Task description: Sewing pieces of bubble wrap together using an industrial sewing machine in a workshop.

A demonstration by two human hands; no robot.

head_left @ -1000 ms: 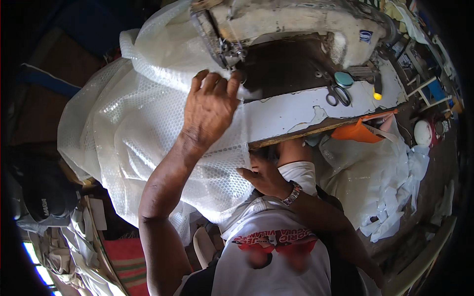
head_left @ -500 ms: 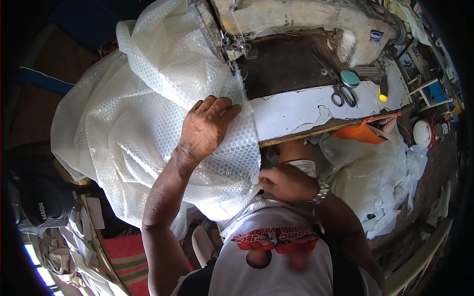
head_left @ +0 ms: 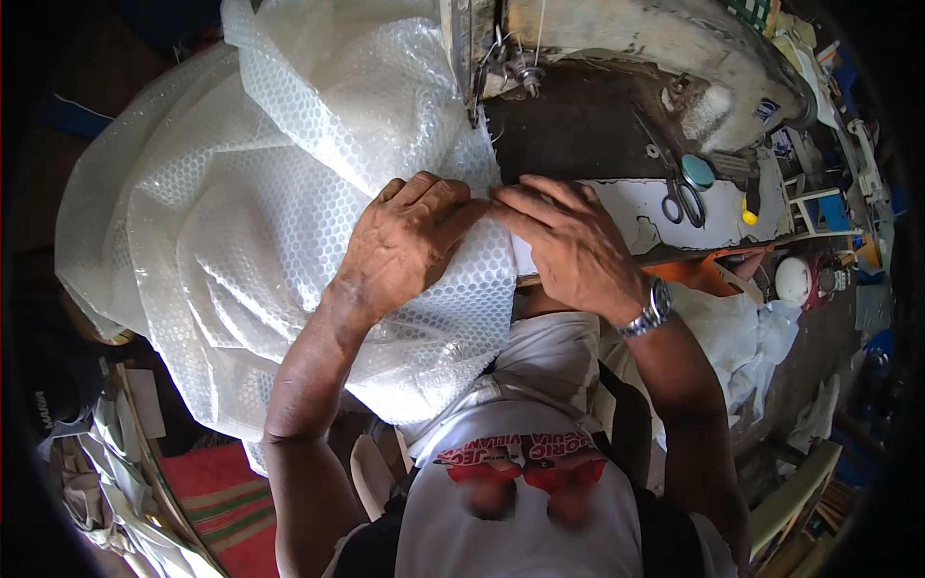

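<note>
A large, crumpled sheet of clear bubble wrap (head_left: 318, 226) drapes over the left side of the sewing table and down toward my lap. My left hand (head_left: 405, 236) lies on it with curled fingers, gripping the sheet near its right edge. Close beside it, my right hand (head_left: 573, 241) has its fingertips bent together at that same edge. What lies under the fingertips is partly hidden. Just beyond both hands stands an old, worn sewing machine (head_left: 655, 34). The sheet's far edge reaches its needle area (head_left: 480, 106).
Black-handled scissors (head_left: 682, 204), a round teal object (head_left: 697, 171) and a yellow-tipped tool (head_left: 750, 212) lie right on the chipped white tabletop (head_left: 626, 217). Below hangs an orange thing (head_left: 703, 275). More plastic sheeting (head_left: 761, 337) is heaped on the right.
My right hand has risen from near my lap to the wrap's edge beside my left hand. The left hand stays on the sheet. The view has shifted slightly.
</note>
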